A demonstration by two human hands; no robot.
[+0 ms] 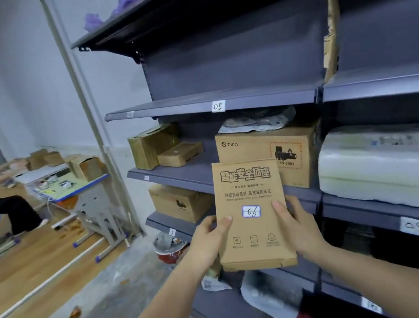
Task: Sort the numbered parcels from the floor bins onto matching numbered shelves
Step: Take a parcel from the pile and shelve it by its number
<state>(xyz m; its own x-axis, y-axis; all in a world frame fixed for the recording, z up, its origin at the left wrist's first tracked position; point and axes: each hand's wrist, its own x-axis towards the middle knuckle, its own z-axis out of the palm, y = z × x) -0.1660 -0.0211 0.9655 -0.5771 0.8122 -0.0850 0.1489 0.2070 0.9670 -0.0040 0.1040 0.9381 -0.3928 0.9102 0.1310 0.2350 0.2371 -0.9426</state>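
Step in hand: matching a parcel to its shelf. Both hands hold a flat brown box (252,214) upright in front of the shelving; its sticker (251,211) reads 06. Left hand (209,242) grips the box's left edge, thumb on the front face, other fingers behind the box, out of sight. Right hand (297,224) grips the right edge the same way, thumb on the front.

Landmark: the 05 label (218,106) on a shelf edge. The box sits below it and slightly right, in front of the PICO carton (270,155), which stands on the shelf directly under the 05 label. A 09 label (415,227) is far lower right.

Next move, my read: find the 06 label, then slide the box onto that shelf. Likely candidate is the shelf just below the 05 label, but not confirmed.

Hard to make out:
- Small tags (146,178) on the shelf edges lower left of the 05 label are too blurred to read.
- The box covers the shelf edge right behind it, so any label there is hidden.
- No floor bins in view.
- The bottom-right tag (371,306) is unreadable.
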